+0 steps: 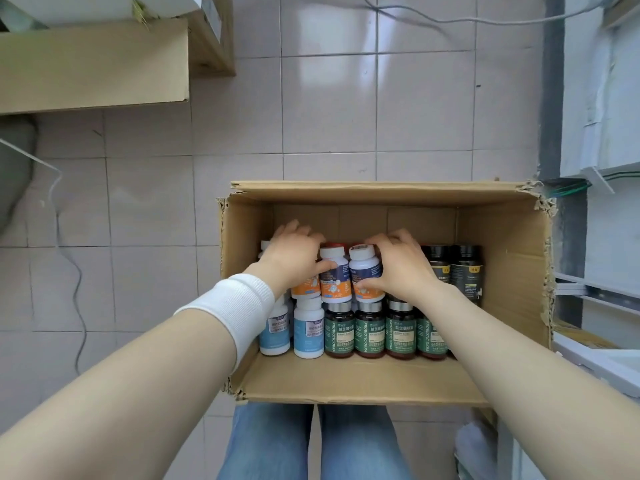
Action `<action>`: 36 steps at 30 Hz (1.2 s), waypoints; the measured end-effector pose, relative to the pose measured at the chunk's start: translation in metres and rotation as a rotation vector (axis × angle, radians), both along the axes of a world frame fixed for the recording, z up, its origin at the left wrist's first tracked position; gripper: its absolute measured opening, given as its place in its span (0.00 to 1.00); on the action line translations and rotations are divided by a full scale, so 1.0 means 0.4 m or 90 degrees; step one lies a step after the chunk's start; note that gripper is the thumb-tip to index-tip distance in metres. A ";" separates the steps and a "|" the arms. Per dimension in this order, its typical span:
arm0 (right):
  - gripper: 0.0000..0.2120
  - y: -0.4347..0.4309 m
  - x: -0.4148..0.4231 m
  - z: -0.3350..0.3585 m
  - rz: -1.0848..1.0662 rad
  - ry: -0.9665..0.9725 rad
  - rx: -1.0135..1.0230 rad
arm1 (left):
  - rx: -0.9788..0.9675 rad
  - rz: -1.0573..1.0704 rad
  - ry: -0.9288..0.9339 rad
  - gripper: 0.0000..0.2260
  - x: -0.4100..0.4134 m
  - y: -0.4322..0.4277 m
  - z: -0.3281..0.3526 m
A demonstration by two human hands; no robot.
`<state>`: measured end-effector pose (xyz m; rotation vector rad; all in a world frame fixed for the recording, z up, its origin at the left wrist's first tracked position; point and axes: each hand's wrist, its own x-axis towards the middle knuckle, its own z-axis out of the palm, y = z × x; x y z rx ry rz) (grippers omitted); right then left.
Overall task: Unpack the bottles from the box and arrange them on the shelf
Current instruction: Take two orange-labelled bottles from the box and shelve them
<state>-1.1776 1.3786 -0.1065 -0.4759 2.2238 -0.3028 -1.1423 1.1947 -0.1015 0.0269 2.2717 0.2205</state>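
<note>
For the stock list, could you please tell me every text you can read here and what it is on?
"PROBIOTIC OKRA": printed sideways on the green-labelled bottles in the box.
Print on the orange-and-blue bottles, pale blue bottles and black bottles: too small or blurred to read.

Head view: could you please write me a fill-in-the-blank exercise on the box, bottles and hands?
1. The box is made of ____.
2. The green-labelled bottles read PROBIOTIC ____.
3. The left hand grips one orange-banded bottle, the right hand another; both caps are ____.
Missing words: cardboard; OKRA; white.
</note>
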 end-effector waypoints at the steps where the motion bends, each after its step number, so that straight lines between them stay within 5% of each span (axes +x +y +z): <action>1: 0.36 0.002 0.001 0.001 -0.017 0.001 -0.011 | -0.001 -0.004 -0.016 0.26 -0.002 0.002 -0.002; 8: 0.33 0.026 0.014 0.025 -0.257 -0.020 -0.133 | 0.091 0.200 -0.023 0.18 0.001 0.027 -0.019; 12: 0.31 0.047 0.024 0.060 -0.417 -0.047 -0.221 | 0.127 0.192 -0.014 0.21 0.002 0.049 -0.022; 18: 0.31 0.082 0.050 0.104 -0.666 -0.145 -0.371 | 0.021 0.079 -0.021 0.28 -0.001 0.105 -0.018; 27: 0.26 0.104 0.108 0.069 -0.766 -0.231 -0.344 | 0.018 0.218 0.052 0.23 0.021 0.148 -0.045; 36: 0.21 0.115 0.146 0.249 -0.914 -0.338 -0.502 | 0.466 0.578 0.057 0.14 0.039 0.086 0.216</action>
